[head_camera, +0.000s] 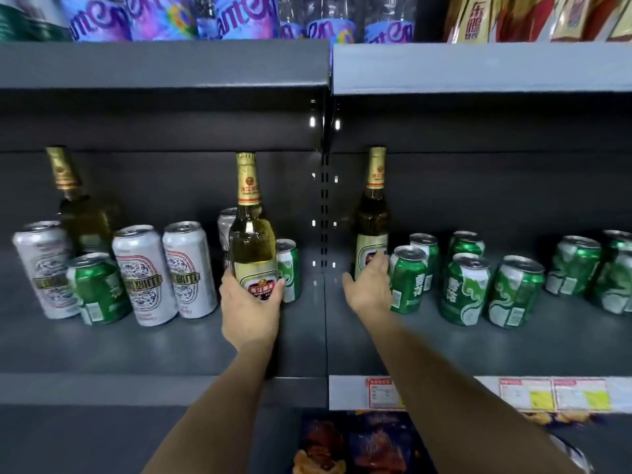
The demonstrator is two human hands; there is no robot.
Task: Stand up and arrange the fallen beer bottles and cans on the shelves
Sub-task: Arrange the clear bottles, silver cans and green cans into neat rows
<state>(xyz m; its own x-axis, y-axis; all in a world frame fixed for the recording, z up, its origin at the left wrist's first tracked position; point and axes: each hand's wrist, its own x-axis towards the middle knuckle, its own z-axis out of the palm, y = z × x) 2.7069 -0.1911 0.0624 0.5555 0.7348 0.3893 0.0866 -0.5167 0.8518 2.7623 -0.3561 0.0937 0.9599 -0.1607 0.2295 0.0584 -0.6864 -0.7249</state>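
Glass bottle (pixel 253 241) upright in left hand (pixel 251 304), right hand (pixel 371 289) on another

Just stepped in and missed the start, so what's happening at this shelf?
A person is tidying beer on a dark shelf. The left hand grips the base of an upright bottle in the left bay. The right hand is spread open against the lower part of another upright bottle in the right bay. A third bottle stands at far left. White cans and green cans around them all appear upright.
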